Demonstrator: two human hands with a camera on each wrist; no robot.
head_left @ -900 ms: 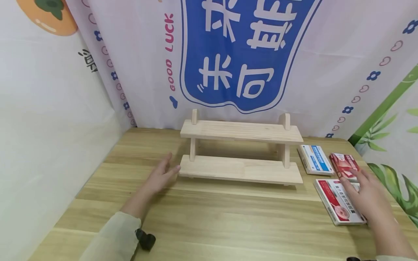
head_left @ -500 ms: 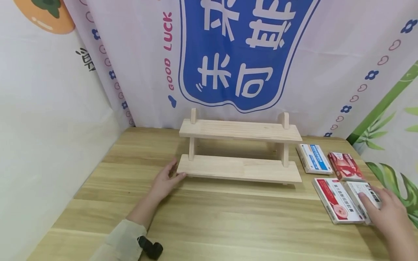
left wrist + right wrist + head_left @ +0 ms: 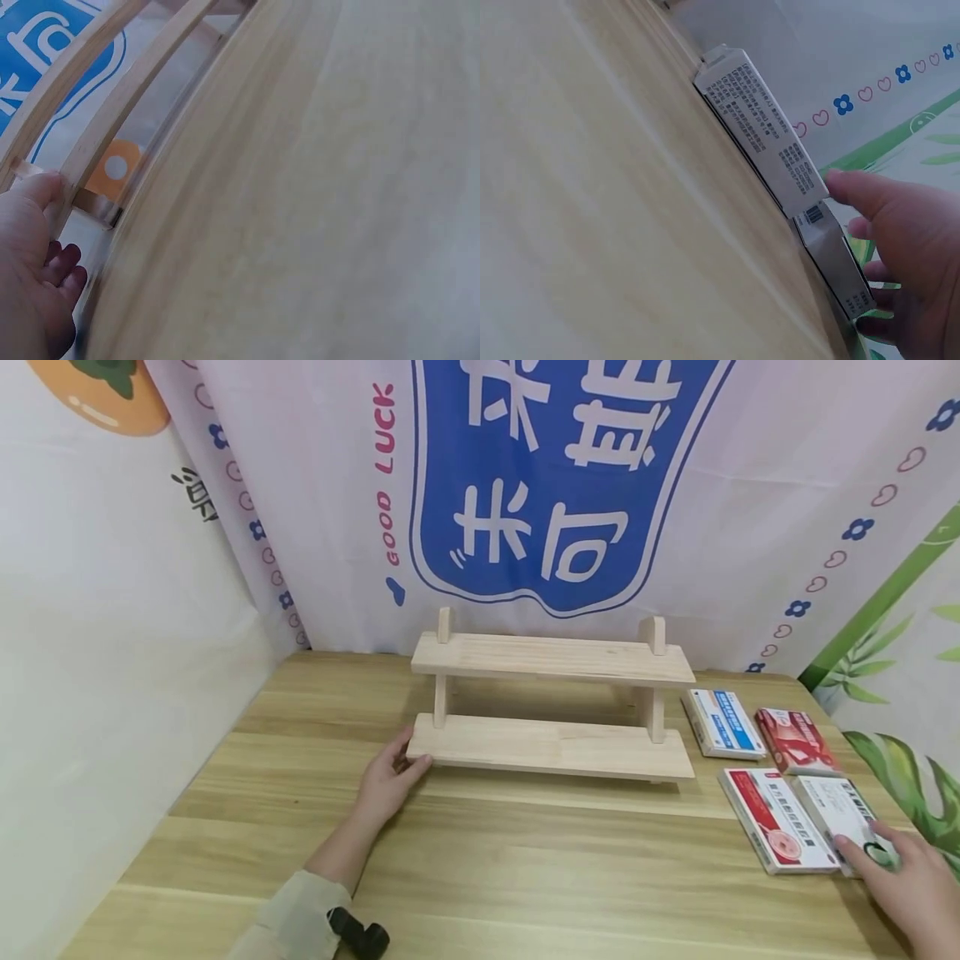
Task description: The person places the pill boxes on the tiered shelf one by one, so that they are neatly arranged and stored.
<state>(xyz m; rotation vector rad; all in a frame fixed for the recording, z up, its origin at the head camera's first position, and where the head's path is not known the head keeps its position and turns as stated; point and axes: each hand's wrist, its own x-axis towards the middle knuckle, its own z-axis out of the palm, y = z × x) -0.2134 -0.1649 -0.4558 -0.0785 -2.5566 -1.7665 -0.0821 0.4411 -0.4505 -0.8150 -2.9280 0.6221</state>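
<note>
A two-tier pale wooden display shelf (image 3: 551, 747) stands at the back of the table. My left hand (image 3: 384, 789) holds the left end of its lower board, thumb at the front edge. In the left wrist view the thumb (image 3: 46, 187) presses the board (image 3: 112, 120), other fingers curled below. On the right, my right hand (image 3: 915, 881) grips the near end of a white medicine box (image 3: 832, 802) with a green mark, thumb on its left edge, fingers on its right. Beside it lies a red-and-white medicine box (image 3: 780, 822), whose printed side (image 3: 765, 135) faces the right wrist camera.
Behind these lie a blue-and-white medicine box (image 3: 723, 724) and a red medicine box (image 3: 797, 742), close to the shelf's right end. The wooden table (image 3: 525, 877) ends at a printed cloth backdrop (image 3: 337, 527) at the back and sides.
My left hand has moved right onto the end of the lower board. My right hand has come from over the red boxes down to the near end of the white box, uncovering it.
</note>
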